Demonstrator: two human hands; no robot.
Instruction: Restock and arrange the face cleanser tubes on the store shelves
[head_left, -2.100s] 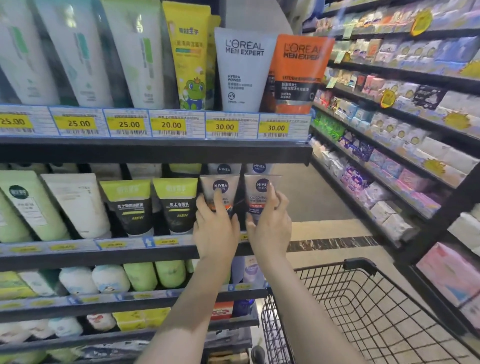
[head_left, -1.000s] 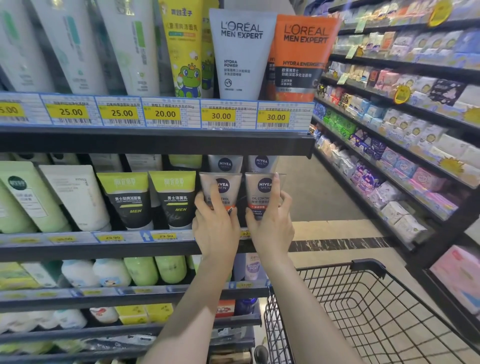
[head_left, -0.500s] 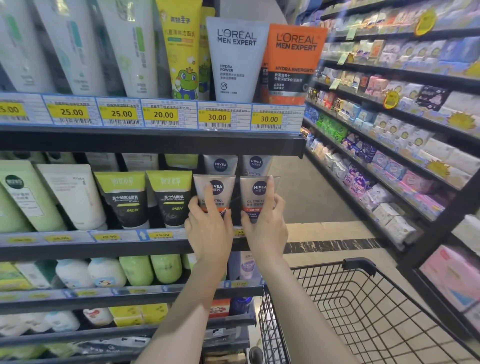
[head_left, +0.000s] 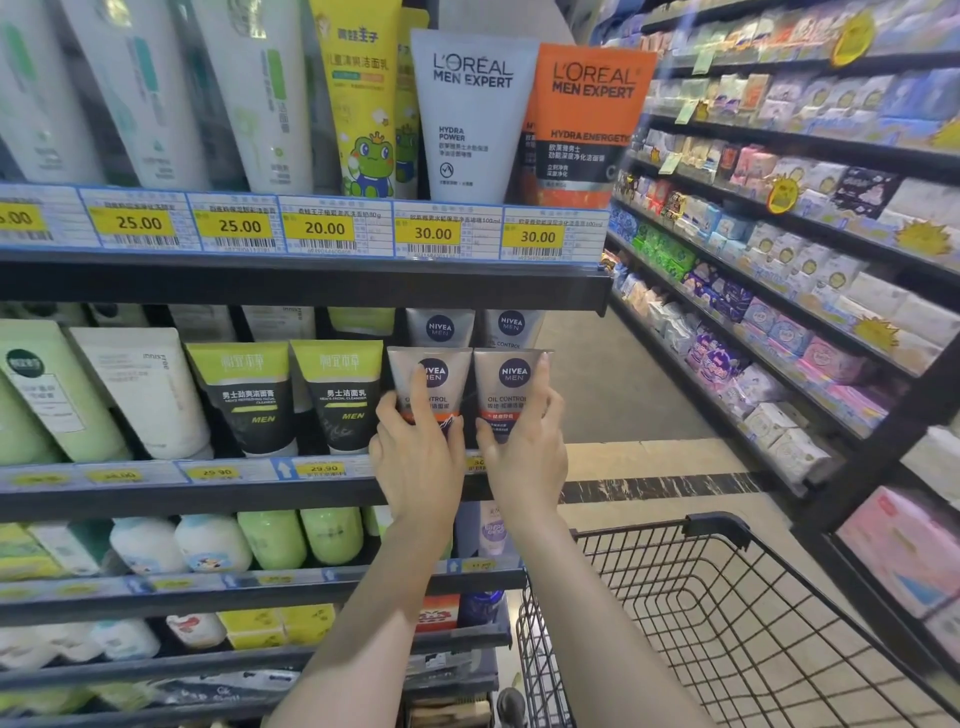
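Observation:
Two grey Nivea Men cleanser tubes stand side by side at the right end of the second shelf (head_left: 156, 496). My left hand (head_left: 418, 457) holds the left tube (head_left: 447, 364), its index finger lying up the front over the logo. My right hand (head_left: 524, 452) grips the right tube (head_left: 506, 395), with fingers curled round its right edge. Behind them stand two more Nivea tubes (head_left: 440, 326), partly hidden by the shelf above.
Green-and-black men's cleanser tubes (head_left: 343, 395) stand just left of my hands. L'Oréal tubes (head_left: 470, 114) fill the shelf above. A black wire shopping cart (head_left: 727, 623) sits at lower right. An aisle and shelves of packaged goods (head_left: 779, 312) run along the right.
Both hands stay on the two front Nivea tubes throughout; only slight shifts of the hands and of my view.

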